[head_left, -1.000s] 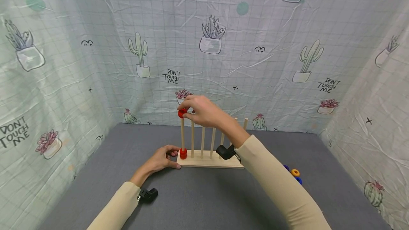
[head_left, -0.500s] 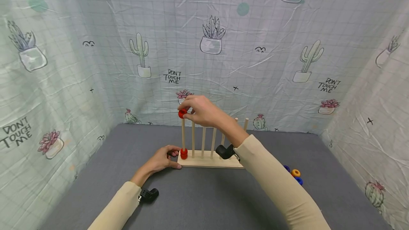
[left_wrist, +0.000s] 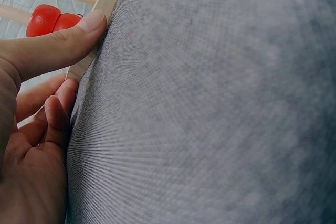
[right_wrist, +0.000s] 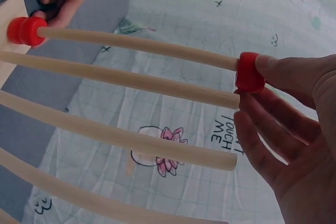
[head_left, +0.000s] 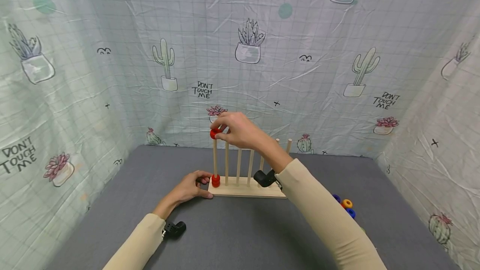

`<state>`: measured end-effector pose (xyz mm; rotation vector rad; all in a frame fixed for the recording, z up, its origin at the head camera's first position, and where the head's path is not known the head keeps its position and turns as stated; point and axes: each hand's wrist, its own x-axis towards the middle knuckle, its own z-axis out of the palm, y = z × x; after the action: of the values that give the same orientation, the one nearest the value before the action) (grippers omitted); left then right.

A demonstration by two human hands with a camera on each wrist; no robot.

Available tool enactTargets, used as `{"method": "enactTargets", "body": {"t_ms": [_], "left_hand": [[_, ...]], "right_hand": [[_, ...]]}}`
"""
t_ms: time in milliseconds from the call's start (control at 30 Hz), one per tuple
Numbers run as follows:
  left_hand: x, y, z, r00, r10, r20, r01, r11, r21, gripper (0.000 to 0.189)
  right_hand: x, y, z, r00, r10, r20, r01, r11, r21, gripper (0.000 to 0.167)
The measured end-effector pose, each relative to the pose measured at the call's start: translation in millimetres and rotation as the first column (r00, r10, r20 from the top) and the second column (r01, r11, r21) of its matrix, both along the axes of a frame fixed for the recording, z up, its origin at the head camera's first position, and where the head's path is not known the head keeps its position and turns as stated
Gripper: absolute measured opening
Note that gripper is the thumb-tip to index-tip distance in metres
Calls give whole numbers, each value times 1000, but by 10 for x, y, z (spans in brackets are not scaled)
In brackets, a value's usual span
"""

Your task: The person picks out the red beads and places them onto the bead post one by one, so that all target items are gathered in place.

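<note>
A wooden peg rack [head_left: 243,192] with a row of upright pegs stands on the grey table. My left hand [head_left: 190,187] grips the left end of its base, thumb at the front edge and fingers round the far side. Two red rings [head_left: 215,181] sit stacked at the bottom of the leftmost peg. At that peg's top, my right hand [head_left: 240,130] pinches another red ring [right_wrist: 250,73] between thumb and fingers. In the right wrist view the peg's tip meets this ring; its hole is hidden there. The right forearm covers part of the rack's right side.
To the right of the rack lie loose rings, among them an orange ring [head_left: 347,203] and a blue ring [head_left: 350,213], partly hidden by the right sleeve [head_left: 326,216]. A printed cloth [head_left: 277,74] hangs behind and beside the table.
</note>
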<state>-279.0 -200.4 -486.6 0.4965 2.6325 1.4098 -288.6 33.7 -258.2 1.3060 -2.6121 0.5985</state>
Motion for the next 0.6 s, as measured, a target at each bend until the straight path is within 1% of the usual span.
{"method": "enactTargets", "body": {"t_ms": [233, 400, 600], "left_hand": [[-5, 1, -2, 1000, 2, 1, -2, 1000, 5, 71], [-9, 1, -3, 1000, -1, 4, 1, 1000, 12, 71], [6, 3, 7, 1000, 1, 11, -1, 1000, 19, 71]], "right_hand": [[-12, 2, -17, 999, -8, 45, 9, 1000, -9, 23], [-21, 3, -31, 998, -10, 66, 10, 1000, -1, 20], [-38, -1, -43, 998, -4, 56, 3, 1000, 11, 19]]}}
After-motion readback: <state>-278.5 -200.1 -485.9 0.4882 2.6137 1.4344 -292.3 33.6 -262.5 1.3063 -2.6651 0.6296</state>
